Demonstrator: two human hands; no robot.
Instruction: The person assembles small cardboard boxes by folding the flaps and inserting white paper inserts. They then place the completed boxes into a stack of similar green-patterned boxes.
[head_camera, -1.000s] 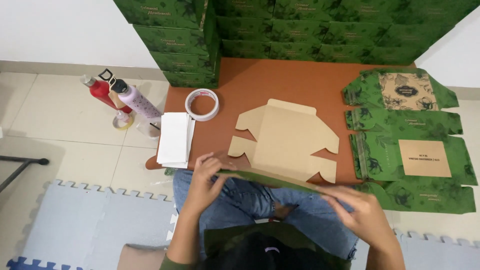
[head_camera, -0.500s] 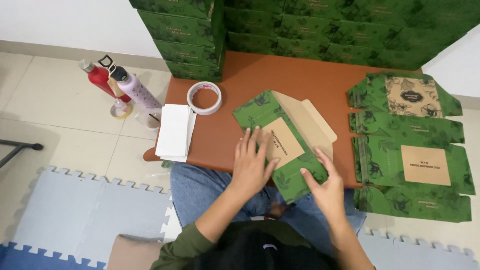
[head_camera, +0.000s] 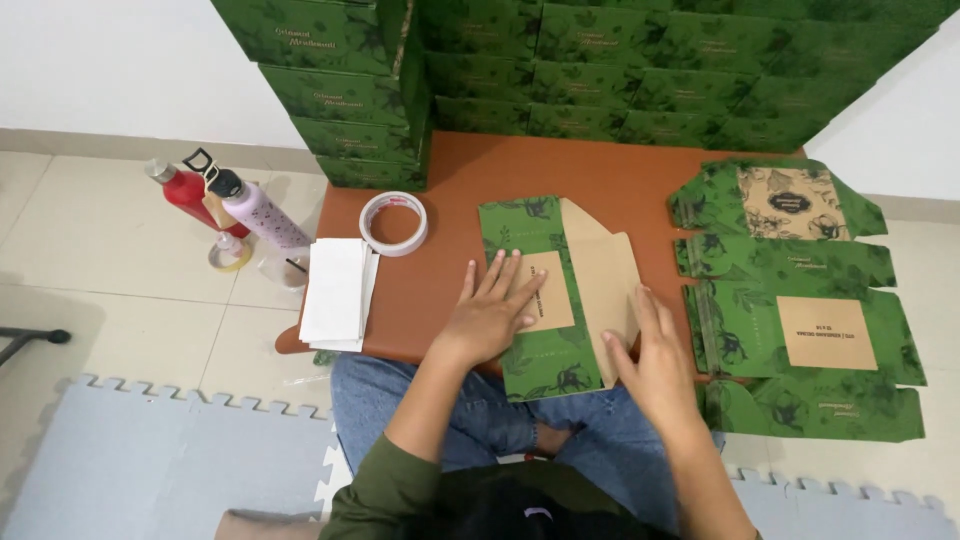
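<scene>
A green cardboard box blank (head_camera: 548, 290) with a leaf pattern and a tan square patch lies partly folded on the low orange-brown table (head_camera: 440, 290). Its plain brown inner flaps (head_camera: 605, 285) stick out on the right side. My left hand (head_camera: 493, 312) presses flat on the green panel, fingers spread over the tan patch. My right hand (head_camera: 655, 362) rests flat on the brown flap at the blank's lower right edge. Neither hand grips anything.
Flat green box blanks (head_camera: 800, 300) are stacked at the table's right. Assembled green boxes (head_camera: 560, 70) stand piled along the wall. A tape roll (head_camera: 394, 222) and white paper sheets (head_camera: 338, 290) lie left. Two bottles (head_camera: 225, 205) stand on the floor tiles.
The blank was held open with its brown inside up, then turned green side up and folded. Both hands have gone from gripping its edges to pressing it flat on the table.
</scene>
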